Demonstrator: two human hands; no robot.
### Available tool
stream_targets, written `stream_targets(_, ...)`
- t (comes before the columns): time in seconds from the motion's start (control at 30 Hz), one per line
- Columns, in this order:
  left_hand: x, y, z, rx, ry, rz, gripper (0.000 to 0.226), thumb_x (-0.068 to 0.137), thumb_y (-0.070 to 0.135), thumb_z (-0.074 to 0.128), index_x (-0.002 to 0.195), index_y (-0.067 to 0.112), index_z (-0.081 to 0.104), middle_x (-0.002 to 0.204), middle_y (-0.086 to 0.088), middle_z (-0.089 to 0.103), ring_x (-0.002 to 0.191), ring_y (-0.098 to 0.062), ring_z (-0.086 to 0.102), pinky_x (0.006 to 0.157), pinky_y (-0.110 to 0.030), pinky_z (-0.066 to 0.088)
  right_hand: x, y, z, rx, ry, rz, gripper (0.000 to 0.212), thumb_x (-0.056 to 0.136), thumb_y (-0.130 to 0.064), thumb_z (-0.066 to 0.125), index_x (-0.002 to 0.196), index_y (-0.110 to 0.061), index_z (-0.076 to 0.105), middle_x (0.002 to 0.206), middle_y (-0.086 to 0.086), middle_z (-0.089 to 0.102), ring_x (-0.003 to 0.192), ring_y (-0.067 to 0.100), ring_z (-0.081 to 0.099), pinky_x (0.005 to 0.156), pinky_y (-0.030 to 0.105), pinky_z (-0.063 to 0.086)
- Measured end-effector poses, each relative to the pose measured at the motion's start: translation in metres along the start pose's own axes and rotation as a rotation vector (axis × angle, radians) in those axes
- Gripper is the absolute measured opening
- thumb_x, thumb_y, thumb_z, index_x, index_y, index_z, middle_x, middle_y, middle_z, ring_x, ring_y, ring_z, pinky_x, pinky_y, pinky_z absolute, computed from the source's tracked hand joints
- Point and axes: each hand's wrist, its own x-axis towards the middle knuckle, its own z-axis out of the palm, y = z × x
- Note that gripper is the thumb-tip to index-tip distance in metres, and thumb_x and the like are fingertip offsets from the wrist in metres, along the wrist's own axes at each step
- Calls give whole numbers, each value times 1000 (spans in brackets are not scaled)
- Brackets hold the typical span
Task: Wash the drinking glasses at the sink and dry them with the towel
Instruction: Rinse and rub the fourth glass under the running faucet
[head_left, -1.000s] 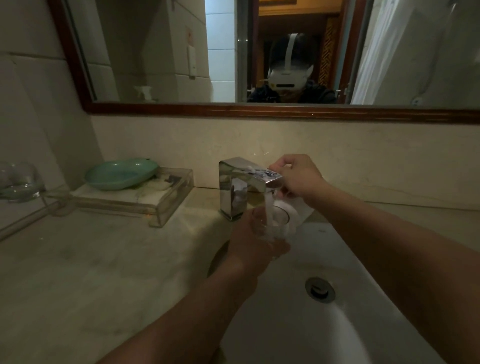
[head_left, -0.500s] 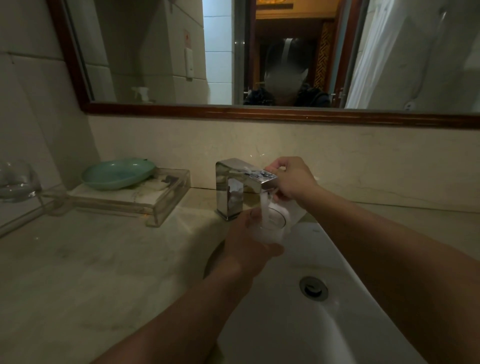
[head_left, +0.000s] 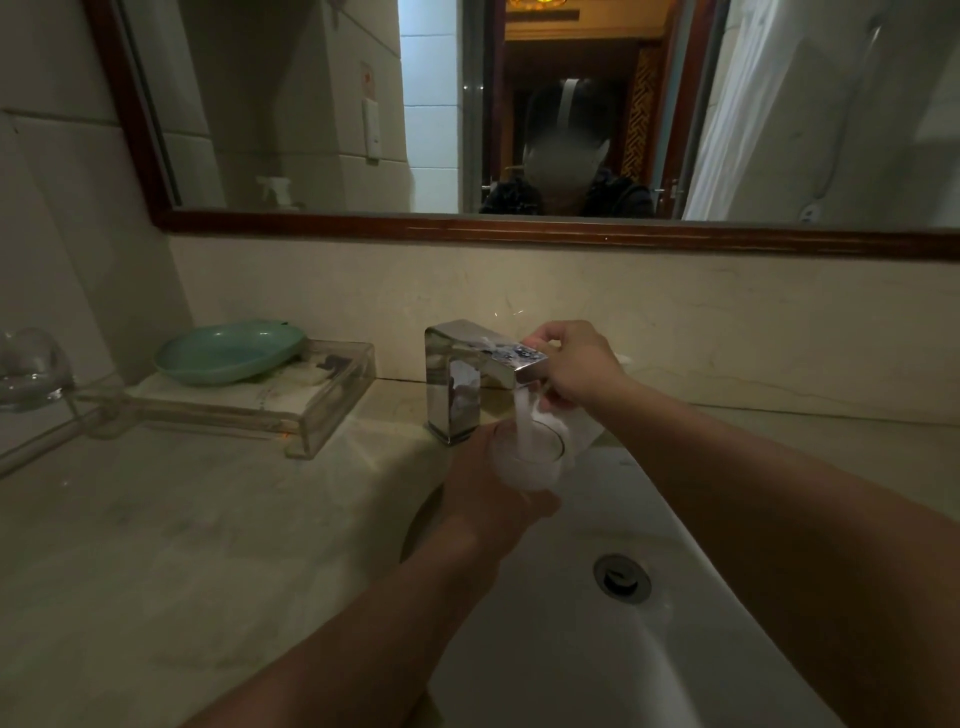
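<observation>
- Left hand (head_left: 485, 486) wrapped around drinking glass (head_left: 530, 457), held upright under faucet (head_left: 478, 376) spout, over near-left edge of sink (head_left: 649, 675).
- Right hand (head_left: 571, 364) just above and behind left, fingers pinched on spout end of faucet; white cloth-like piece (head_left: 587, 428) showing beneath this hand, grip on it hard to tell.
- Water stream (head_left: 524, 426) falling from spout into glass; glass looks cloudy white with water.
- Both forearms reaching in from lower frame, bare.
- Sink drain (head_left: 622, 578) below and right of left hand, well apart from glass.
- Pale marble surface (head_left: 182, 545) spreading left of both hands.
- Clear tray (head_left: 270, 400) left of faucet on surface, teal dish (head_left: 228, 351) resting on top.
- Second clear glass (head_left: 31, 369) far left, on a rail-like holder at wall.
- Wood-framed mirror (head_left: 519, 228) above and behind hands, spray bottle (head_left: 275, 189) reflected in it.
</observation>
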Motion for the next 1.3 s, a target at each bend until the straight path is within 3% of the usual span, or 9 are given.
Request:
stream_targets(0.07, 0, 1, 0, 33, -10, 21, 65, 65, 1, 90, 120, 26, 65, 110, 2, 69, 92, -21, 71, 62, -28, 61, 1, -1, -1, -3, 3, -5, 11, 97, -22, 68, 87, -17, 70, 65, 13, 72, 39, 22, 59, 40, 25, 47)
stream_targets(0.37, 3, -5, 0, 4, -16, -13, 58, 66, -7, 89, 107, 26, 65, 104, -2, 71, 89, -25, 71, 69, -44, 63, 3, -3, -1, -18, 2, 10, 12, 97, -23, 67, 87, -18, 73, 62, 11, 72, 39, 21, 59, 41, 25, 48)
stream_targets(0.53, 7, -9, 4, 64, -32, -2, 61, 66, -3, 92, 120, 13, 67, 100, -6, 72, 73, -15, 69, 49, -21, 52, -8, -13, 1, -91, -6, 6, 20, 102, -23, 59, 92, -9, 70, 74, 13, 70, 49, 25, 61, 40, 29, 50)
stream_targets(0.67, 3, -5, 1, 84, -99, -25, 53, 68, -4, 88, 115, 13, 70, 90, -9, 75, 60, -12, 67, 51, -28, 54, -29, -25, -21, -93, -212, -9, 41, 107, -39, 45, 106, -5, 68, 80, 12, 76, 63, 28, 68, 53, 36, 58)
stream_targets(0.77, -2, -1, -1, 181, -187, -11, 52, 61, 9, 93, 110, 12, 75, 93, -11, 78, 77, -24, 75, 66, -45, 62, -56, -26, -35, -38, -442, 56, 29, 109, -38, 37, 123, -21, 56, 100, 12, 76, 71, 27, 69, 57, 35, 58)
stream_targets(0.87, -11, -2, -4, 204, -248, -6, 67, 54, 14, 99, 116, 16, 74, 106, -2, 77, 96, -19, 75, 82, -45, 64, -79, -5, -47, -31, -356, 111, 29, 107, -29, 47, 135, -27, 44, 111, 9, 72, 77, 23, 67, 54, 31, 53)
stream_targets(0.97, -22, 0, -5, 240, -352, -37, 68, 59, 3, 96, 120, 17, 68, 108, 0, 72, 96, -14, 69, 77, -36, 64, -106, 28, -66, -178, -275, 238, 33, 94, -28, 67, 124, -27, 55, 109, 8, 70, 85, 23, 67, 63, 31, 49)
stream_targets(1.17, -39, 11, 8, 662, -584, 67, 77, 63, 19, 97, 132, 26, 63, 124, 3, 67, 111, -19, 64, 92, -37, 60, -156, 72, -71, -295, -664, 478, 24, 90, -26, 68, 110, -12, 70, 97, 3, 78, 70, 17, 66, 49, 21, 33)
stream_targets(1.3, -49, 12, 21, 681, -687, 84, 63, 66, 16, 95, 124, 22, 69, 117, 0, 73, 104, -21, 70, 91, -39, 62, -156, 83, -61, -392, -797, 587, 30, 93, -25, 63, 112, -3, 71, 82, 4, 66, 56, 12, 40, 44, 19, 22)
